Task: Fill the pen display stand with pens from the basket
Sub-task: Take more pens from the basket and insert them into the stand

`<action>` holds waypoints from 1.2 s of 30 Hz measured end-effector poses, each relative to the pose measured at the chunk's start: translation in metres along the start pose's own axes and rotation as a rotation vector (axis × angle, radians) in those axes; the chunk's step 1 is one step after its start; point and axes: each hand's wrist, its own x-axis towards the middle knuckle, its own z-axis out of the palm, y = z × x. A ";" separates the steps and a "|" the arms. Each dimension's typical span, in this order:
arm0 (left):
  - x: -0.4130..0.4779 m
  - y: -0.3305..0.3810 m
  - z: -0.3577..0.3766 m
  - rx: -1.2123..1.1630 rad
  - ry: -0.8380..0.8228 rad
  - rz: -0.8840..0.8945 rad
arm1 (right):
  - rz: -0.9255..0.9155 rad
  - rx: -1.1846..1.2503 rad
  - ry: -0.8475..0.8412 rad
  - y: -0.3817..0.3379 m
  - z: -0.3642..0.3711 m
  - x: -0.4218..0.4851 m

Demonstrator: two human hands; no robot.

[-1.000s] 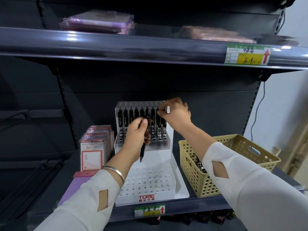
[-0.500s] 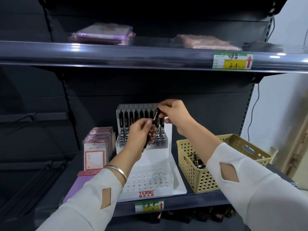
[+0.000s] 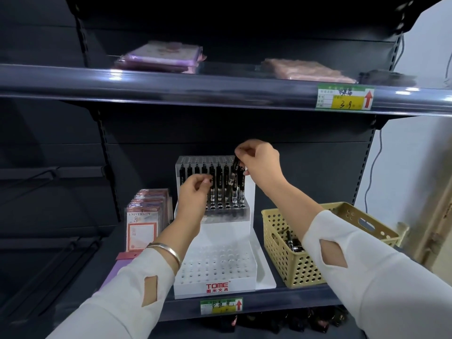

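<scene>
A white two-tier pen stand (image 3: 216,287) marked TOME sits on the dark shelf. Its rear upper tier holds a row of black pens (image 3: 219,178); the holes of the lower front tier have no pens in them. My right hand (image 3: 260,163) pinches the top of one black pen (image 3: 232,183), which hangs tilted over the right end of that row. My left hand (image 3: 194,199) hovers in front of the row with loosely curled fingers that hold nothing. To the right of the stand, a yellow perforated basket (image 3: 296,267) contains more black pens (image 3: 292,243).
Packs of cards (image 3: 143,223) stand left of the stand, with a purple sheet (image 3: 115,271) in front. The upper shelf (image 3: 220,90) overhangs close above, carrying wrapped packs and a price tag (image 3: 344,97). A second tag (image 3: 221,305) is on the shelf edge below.
The pen passed from my left hand to my right hand, which lifted it by its top toward the row's right end. My left hand let go and dropped slightly.
</scene>
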 end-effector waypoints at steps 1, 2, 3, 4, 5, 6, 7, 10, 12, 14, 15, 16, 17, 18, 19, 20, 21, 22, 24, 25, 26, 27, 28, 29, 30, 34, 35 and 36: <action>0.001 -0.002 -0.001 0.006 -0.005 -0.006 | -0.007 -0.025 -0.004 0.001 0.003 0.000; 0.001 -0.003 -0.002 0.011 -0.012 -0.009 | -0.014 -0.050 -0.013 0.003 0.006 0.001; 0.002 -0.005 -0.003 0.013 -0.019 -0.010 | -0.021 -0.073 -0.027 0.004 0.009 0.001; 0.003 -0.007 -0.003 0.011 -0.025 -0.011 | -0.029 -0.095 -0.041 0.006 0.012 0.001; 0.004 -0.009 -0.003 0.007 -0.030 -0.012 | -0.035 -0.121 -0.052 0.007 0.015 0.001; 0.005 -0.010 -0.002 0.006 -0.035 -0.013 | -0.042 -0.148 -0.057 0.009 0.017 0.002; 0.007 -0.010 -0.001 0.010 -0.041 -0.012 | -0.039 -0.172 -0.058 0.010 0.019 0.004; 0.010 -0.012 0.002 0.058 -0.073 -0.001 | -0.010 -0.244 -0.042 0.011 0.024 0.010; 0.013 -0.015 0.005 0.126 -0.098 0.001 | -0.012 -0.392 -0.047 0.014 0.028 0.014; 0.017 -0.020 0.009 0.212 -0.121 0.017 | 0.006 -0.530 -0.085 0.018 0.030 0.017; 0.018 -0.021 0.011 0.259 -0.131 0.033 | 0.021 -0.559 -0.101 0.021 0.032 0.017; 0.020 -0.023 0.013 0.305 -0.138 0.052 | 0.033 -0.560 -0.104 0.023 0.032 0.016; 0.021 -0.024 0.015 0.348 -0.141 0.073 | 0.040 -0.542 -0.095 0.027 0.033 0.016; 0.022 -0.026 0.017 0.384 -0.140 0.093 | 0.036 -0.520 -0.083 0.029 0.033 0.015; 0.023 -0.027 0.019 0.415 -0.137 0.105 | 0.032 -0.503 -0.083 0.031 0.033 0.015; 0.023 -0.028 0.021 0.439 -0.133 0.110 | 0.029 -0.494 -0.098 0.032 0.033 0.016; 0.024 -0.029 0.022 0.455 -0.129 0.109 | 0.029 -0.488 -0.121 0.032 0.032 0.017; 0.024 -0.031 0.023 0.458 -0.124 0.102 | 0.029 -0.482 -0.144 0.032 0.031 0.018; 0.024 -0.035 0.025 0.444 -0.118 0.081 | 0.027 -0.472 -0.173 0.033 0.030 0.020; 0.023 -0.037 0.025 0.442 -0.118 0.078 | 0.029 -0.469 -0.178 0.034 0.031 0.021; 0.022 -0.039 0.025 0.446 -0.119 0.085 | 0.029 -0.470 -0.179 0.035 0.031 0.022; 0.021 -0.041 0.026 0.452 -0.121 0.100 | 0.029 -0.468 -0.179 0.036 0.032 0.021; 0.020 -0.042 0.025 0.453 -0.120 0.120 | 0.026 -0.457 -0.175 0.037 0.033 0.021; 0.019 -0.043 0.025 0.447 -0.119 0.136 | 0.018 -0.428 -0.162 0.039 0.034 0.020; 0.018 -0.043 0.024 0.432 -0.116 0.146 | 0.006 -0.374 -0.140 0.042 0.034 0.018; 0.012 -0.040 0.021 0.398 -0.106 0.195 | -0.041 -0.123 -0.005 0.055 0.021 0.010; 0.009 -0.039 0.021 0.400 -0.106 0.224 | -0.032 -0.111 0.010 0.060 0.014 0.008; 0.006 -0.038 0.022 0.401 -0.112 0.252 | -0.016 -0.116 0.007 0.066 0.006 0.005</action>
